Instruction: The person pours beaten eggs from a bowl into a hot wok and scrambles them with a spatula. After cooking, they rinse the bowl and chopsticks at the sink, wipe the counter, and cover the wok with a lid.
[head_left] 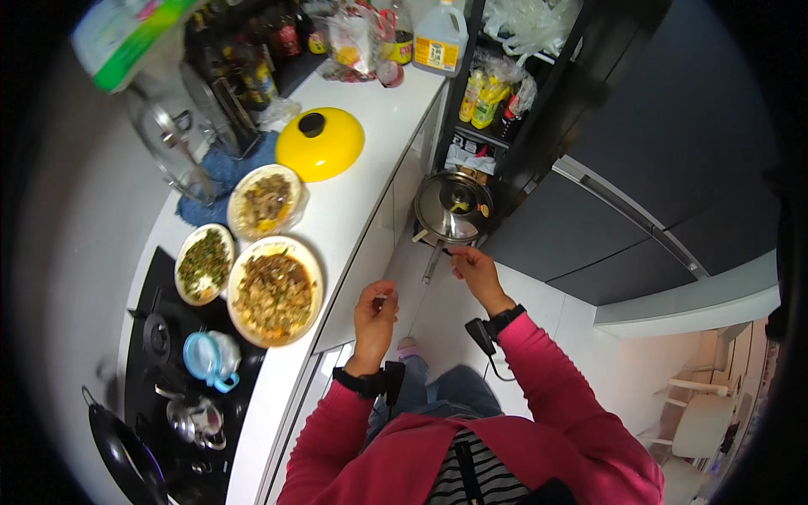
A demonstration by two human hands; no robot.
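My left hand (374, 324) is held out beside the counter edge, its fingers loosely curled, with a gap to the thumb and nothing seen between them. To its right, my right hand (478, 278) has bent fingers, apart from the thumb, and no held thing shows. Its fingertips overlap the view close to the metal handle (433, 264) of a pan; whether they touch is unclear. That pan stands low by the shelf, covered with a shiny lid (453, 206) that has a dark knob. Both wrists wear black straps with small devices.
On the white counter (370, 126) at left are a large food bowl (276, 290), two smaller dishes, and a yellow lid (320, 145). The black stove (156, 379) carries a blue cup (204, 358) and a metal kettle (196, 419). Dark cabinets (606, 219) stand right; chairs lie beyond.
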